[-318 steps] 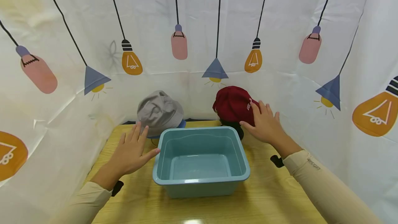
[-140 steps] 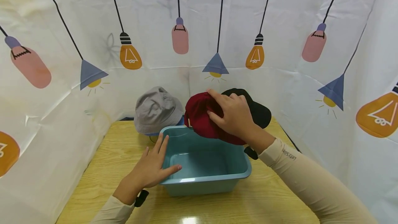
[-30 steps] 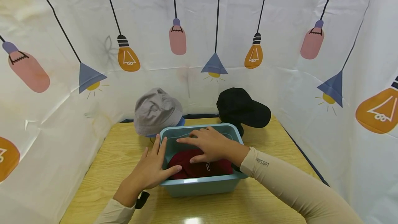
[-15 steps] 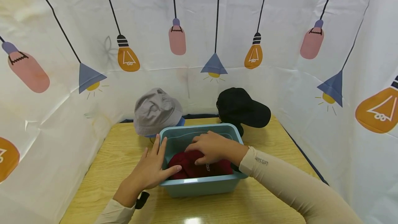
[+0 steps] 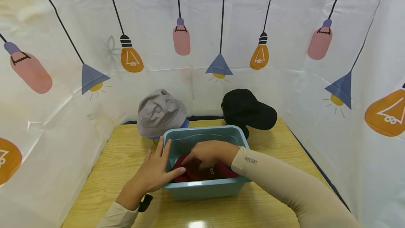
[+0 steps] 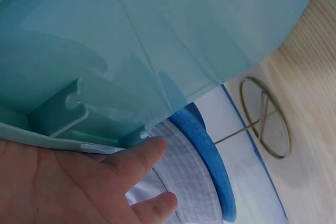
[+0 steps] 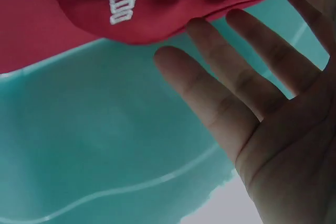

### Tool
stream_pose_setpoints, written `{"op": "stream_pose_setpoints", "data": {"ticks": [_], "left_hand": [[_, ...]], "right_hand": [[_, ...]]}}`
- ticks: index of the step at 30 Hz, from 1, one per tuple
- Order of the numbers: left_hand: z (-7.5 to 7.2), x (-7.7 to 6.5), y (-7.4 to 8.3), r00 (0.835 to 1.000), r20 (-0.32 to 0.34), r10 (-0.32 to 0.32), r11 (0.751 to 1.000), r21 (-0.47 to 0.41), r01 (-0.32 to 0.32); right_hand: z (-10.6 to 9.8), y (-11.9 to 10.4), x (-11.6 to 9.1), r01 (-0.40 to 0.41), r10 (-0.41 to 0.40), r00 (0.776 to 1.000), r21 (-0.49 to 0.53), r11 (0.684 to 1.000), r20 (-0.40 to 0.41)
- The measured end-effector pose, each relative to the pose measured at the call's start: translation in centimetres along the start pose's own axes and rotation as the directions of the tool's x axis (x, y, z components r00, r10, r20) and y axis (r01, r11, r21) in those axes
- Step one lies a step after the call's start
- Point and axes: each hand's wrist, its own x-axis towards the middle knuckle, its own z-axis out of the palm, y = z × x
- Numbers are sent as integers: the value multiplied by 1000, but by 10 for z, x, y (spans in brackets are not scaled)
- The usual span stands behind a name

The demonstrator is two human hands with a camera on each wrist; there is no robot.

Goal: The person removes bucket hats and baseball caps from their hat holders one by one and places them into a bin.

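Observation:
A dark red baseball cap with white lettering lies in the light blue plastic basin. My right hand is down inside the basin over this cap, index finger and thumb at its crown. In the right wrist view several fingers stretch out fairly straight beside the cap's edge; whether each fingertip touches it I cannot tell. My left hand lies with spread fingers over the basin's left rim. The left wrist view has its palm against the rim and the basin's outer wall.
Behind the basin, a grey bucket hat sits at the left over something blue, with a wire stand base below. At the right is a black baseball cap on a dark support. A wooden table carries everything, and printed white sheeting surrounds it.
Since several seconds ago, the red cap has come from the back right into the basin, uncovering the black cap. In the last second my right hand has sunk lower onto it; the left stays put.

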Motion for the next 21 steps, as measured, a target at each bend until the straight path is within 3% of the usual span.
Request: {"op": "stream_pose_setpoints", "data": {"ticks": [13,21], "left_hand": [[1,-2,1,1000,16,-7,1000,10,7],[0,-3,0,1000,25,-14,1000,1,14]], "right_hand": [[25,5,18,-86,83,984,12,996,156],[41,2,31,-87,103,974,-87,992,201]]}}
